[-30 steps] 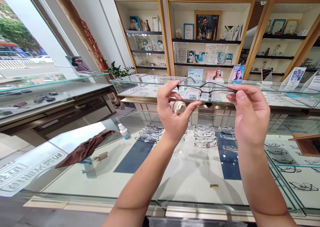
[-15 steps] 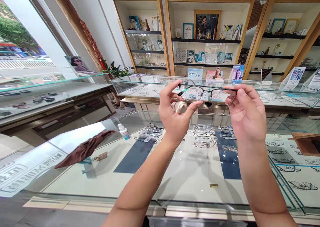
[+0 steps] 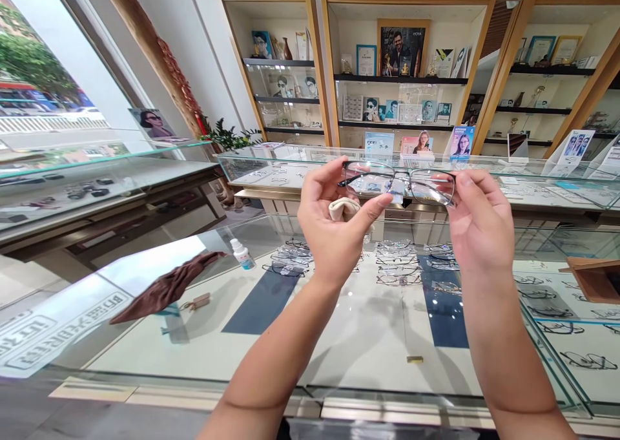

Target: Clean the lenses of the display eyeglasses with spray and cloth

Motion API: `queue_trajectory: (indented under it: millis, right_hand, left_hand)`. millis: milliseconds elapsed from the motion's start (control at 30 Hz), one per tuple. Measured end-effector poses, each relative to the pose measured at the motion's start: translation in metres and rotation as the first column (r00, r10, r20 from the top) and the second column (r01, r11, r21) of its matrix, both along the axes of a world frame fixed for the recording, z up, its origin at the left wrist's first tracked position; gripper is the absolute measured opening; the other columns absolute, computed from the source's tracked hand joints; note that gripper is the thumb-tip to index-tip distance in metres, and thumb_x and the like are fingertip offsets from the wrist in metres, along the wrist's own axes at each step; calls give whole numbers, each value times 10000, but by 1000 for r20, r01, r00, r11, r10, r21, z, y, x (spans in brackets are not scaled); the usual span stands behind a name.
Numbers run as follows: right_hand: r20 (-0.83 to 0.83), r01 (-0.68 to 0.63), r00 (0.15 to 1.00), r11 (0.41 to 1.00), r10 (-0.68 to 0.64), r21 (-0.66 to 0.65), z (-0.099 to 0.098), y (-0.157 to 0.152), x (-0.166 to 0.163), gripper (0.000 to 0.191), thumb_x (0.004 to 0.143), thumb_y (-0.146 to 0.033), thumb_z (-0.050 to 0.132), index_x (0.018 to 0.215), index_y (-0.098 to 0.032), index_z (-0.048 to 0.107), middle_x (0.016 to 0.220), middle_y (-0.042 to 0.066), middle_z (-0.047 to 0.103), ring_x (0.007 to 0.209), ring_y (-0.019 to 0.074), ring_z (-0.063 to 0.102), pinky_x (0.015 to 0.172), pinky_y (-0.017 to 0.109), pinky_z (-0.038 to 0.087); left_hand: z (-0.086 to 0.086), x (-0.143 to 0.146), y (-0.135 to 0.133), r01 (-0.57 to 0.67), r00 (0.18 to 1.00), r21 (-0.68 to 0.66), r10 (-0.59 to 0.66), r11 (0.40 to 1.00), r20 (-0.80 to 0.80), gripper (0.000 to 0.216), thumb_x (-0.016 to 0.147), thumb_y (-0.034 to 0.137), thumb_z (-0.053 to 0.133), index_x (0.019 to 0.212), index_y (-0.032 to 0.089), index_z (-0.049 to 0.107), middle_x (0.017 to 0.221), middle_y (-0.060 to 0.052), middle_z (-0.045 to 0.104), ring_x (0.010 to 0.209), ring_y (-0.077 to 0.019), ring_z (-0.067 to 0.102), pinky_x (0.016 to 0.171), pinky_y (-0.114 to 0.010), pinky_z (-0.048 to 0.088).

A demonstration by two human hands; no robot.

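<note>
Held up above the glass counter is a pair of dark-rimmed eyeglasses (image 3: 402, 175), with clear lenses. My left hand (image 3: 334, 243) is closed on the end at the left, fingers at the upper rim and thumb near the lower edge of the lens. A rolled cream cloth (image 3: 343, 209) is also tucked in that palm. My right hand (image 3: 483, 227) pinches the opposite end near the hinge, between thumb and fingers. Part of the temples is hidden behind the hands.
Several spectacle frames (image 3: 397, 262) lie in rows inside the glass display counter (image 3: 358, 356). On its top, to the left, are a brown cloth (image 3: 167, 288) and a white spray bottle (image 3: 241, 254). Beyond stands another glass counter (image 3: 281, 175) before wooden shelves.
The eyeglasses have tilted, so reflections on the lenses differ. My left hand has shifted slightly left, and more of the cream cloth shows. My right hand has barely moved.
</note>
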State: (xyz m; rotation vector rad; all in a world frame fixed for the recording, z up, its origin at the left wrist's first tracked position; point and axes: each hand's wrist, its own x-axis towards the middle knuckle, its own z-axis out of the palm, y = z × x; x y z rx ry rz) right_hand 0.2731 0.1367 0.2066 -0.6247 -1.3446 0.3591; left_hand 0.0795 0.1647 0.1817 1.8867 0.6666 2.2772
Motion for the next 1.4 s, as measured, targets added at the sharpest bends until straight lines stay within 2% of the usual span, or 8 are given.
queue_trajectory:
  millis: [200,333,467,600,900,1033,1233,1400]
  right_hand:
    - [34,0,999,1000,1,-27,-1,-2,2,211,994,-484,604,1008,-289,683,1018,37,784,1011,231,768,942,445,628]
    - [80,-63,995,998,61,26,0,-4,4,280,990,-521,563,1105,-318,717,1142,43,784,1096,249,759,956,458,622]
    - [297,-48,955,995,21,83,3,-7,0,468,889,-557,721,1309,-352,707,1372,42,730,1306,293,663,1065,498,578]
    - [436,-27,898,983,-55,180,6,-14,-5,388,888,-478,776,1270,-412,752,1389,0,719,1359,297,620,1183,558,489]
    - [474,42,869,976,-142,215,9,-21,-2,223,883,-448,816,1101,-402,835,1261,20,769,1230,315,668,1112,570,519]
    - [415,43,897,966,-150,255,8,-23,0,163,886,-399,831,1047,-396,845,1169,22,788,1134,297,700,1048,554,544]
    - [348,125,910,950,-224,286,12,-29,15,141,850,-451,863,975,-392,837,1089,1,771,1114,286,688,1038,579,542]
    - [438,330,832,938,-342,105,0,-10,53,187,802,-509,871,851,-341,804,978,6,754,1056,285,670,1069,568,485]
  left_hand:
    - [-3,1,2,35,998,-50,-33,998,44,743,820,612,852,1426,304,551,1284,-84,671,957,-190,711,801,-346,618]
    - [6,0,0,301,950,-256,-267,918,162,724,818,642,836,1403,292,592,1108,-64,710,891,-181,721,750,-324,613]
    - [17,-2,-4,674,733,-501,-576,542,363,656,754,589,881,1262,220,689,917,-30,699,689,-122,659,610,-260,559]
    - [20,4,-7,787,551,-596,-616,159,563,450,729,520,908,965,174,744,814,-35,690,623,-117,618,549,-246,525]
    - [15,10,-3,789,380,-597,-648,-146,660,470,579,463,1006,776,169,696,627,27,566,561,-94,541,526,-226,523]
    - [13,9,1,734,417,-679,-776,-21,474,566,574,591,983,824,178,689,662,27,577,558,-85,512,502,-205,443]
    - [22,-19,-5,190,744,-720,-577,667,-337,550,738,568,889,1135,219,735,947,-59,726,842,-199,665,755,-295,512]
    - [24,-47,-4,-145,653,-536,-327,832,-683,471,778,608,835,1054,235,756,821,-39,724,672,-201,645,600,-285,446]
